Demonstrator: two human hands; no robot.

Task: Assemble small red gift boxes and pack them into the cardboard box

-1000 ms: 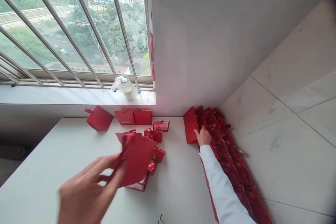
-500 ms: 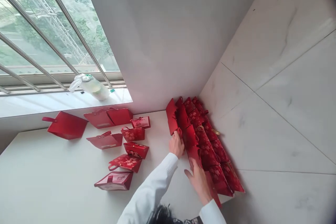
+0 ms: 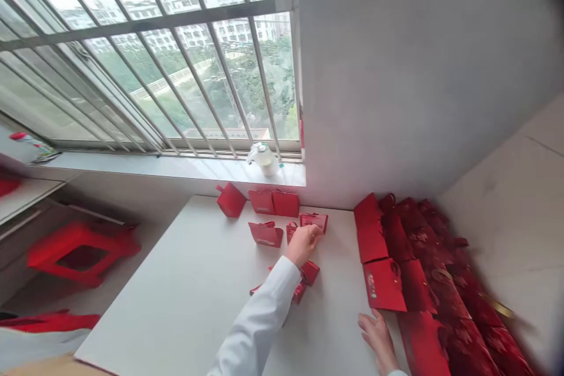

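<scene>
My left hand (image 3: 305, 244) reaches across the white table (image 3: 211, 305) to a small red gift bag with a pale pink front (image 3: 314, 221). Its curled fingers overlap the bag's lower edge, and its grip cannot be made out. More small red gift bags (image 3: 310, 271) stand partly hidden under my left wrist and sleeve. My right hand (image 3: 378, 338) is low over the table, fingers loosely apart and holding nothing. Just beyond its fingertips stands a red bag with a pale print (image 3: 382, 286), in the near column of tightly packed red bags (image 3: 425, 282).
Larger red bags (image 3: 286, 202) stand along the table's back edge. A clear bottle in a plastic bag (image 3: 265, 160) is on the sill below the barred window. At left on the floor is a red plastic stool (image 3: 79, 252). A grey wall borders the table behind.
My left hand has left the packed bags and moved to the small bags on the left. My right hand has come off the packed bags. The view has swung left and up.
</scene>
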